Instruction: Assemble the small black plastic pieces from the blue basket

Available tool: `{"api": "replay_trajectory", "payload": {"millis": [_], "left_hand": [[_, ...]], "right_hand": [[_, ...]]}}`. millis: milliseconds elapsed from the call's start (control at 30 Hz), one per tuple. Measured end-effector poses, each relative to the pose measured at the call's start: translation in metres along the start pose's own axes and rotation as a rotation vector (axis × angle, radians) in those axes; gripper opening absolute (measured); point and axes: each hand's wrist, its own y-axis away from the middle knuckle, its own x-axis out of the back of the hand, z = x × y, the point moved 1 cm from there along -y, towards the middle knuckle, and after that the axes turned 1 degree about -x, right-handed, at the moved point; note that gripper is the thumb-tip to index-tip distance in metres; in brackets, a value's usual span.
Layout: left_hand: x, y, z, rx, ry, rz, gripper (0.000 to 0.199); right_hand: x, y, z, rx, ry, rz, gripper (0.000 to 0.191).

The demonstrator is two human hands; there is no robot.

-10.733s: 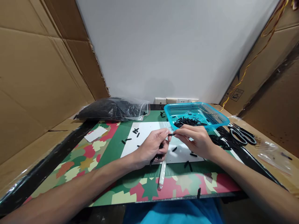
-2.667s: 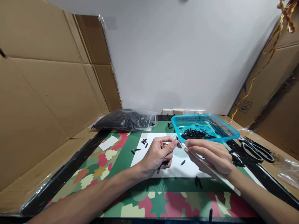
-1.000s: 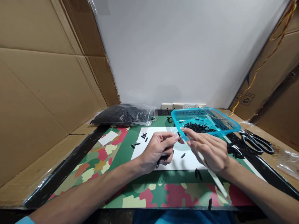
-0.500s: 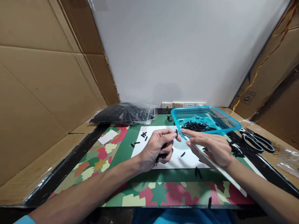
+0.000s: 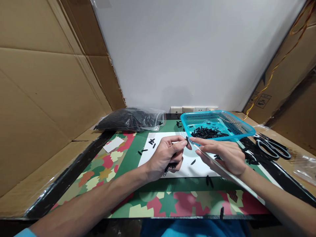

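My left hand (image 5: 168,156) is closed, pinching a small black piece (image 5: 187,141) upright between thumb and forefinger. More black pieces (image 5: 170,167) are tucked under its curled fingers. Opposite it, my right hand (image 5: 223,154) holds a long thin white tool (image 5: 229,174), whose far tip meets the pinched piece. The tool's other end runs back past my right wrist. Under both hands lies a white sheet (image 5: 180,171), with a few loose black pieces on it.
A blue basket (image 5: 250,132) with many black pieces stands behind my right hand. Scissors (image 5: 270,148) lie at the right. At the back left rests a clear bag (image 5: 130,119) of dark material. A small white card (image 5: 113,144) and scattered black pieces lie on the patterned mat (image 5: 172,185).
The white tool has shifted slightly, its tip now nearer the pinched piece and its rear end lower right. My left hand has hardly moved.
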Motion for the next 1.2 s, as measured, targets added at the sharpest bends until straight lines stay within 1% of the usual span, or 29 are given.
{"api": "replay_trajectory", "payload": {"millis": [200,500,867,1200], "left_hand": [[-0.0004,-0.0003,-0.0001,-0.004,-0.024,0.002,0.026],[-0.0006,-0.0003,0.0000,-0.014,-0.023,0.003,0.024],[-0.0003,-0.0004,-0.0006,-0.017,-0.018,-0.012,0.023],[0.0001,-0.0011,-0.0024,-0.025,-0.032,-0.006,0.023]], "right_hand": [[0.0004,0.0038,0.0040,0.019,-0.019,-0.055,0.015],[0.0015,0.0034,0.0025,0.010,-0.028,-0.061,0.013],[0.0010,-0.0012,0.0005,-0.012,-0.013,-0.029,0.012],[0.0006,0.0020,0.0022,-0.006,-0.012,-0.049,0.012]]}}
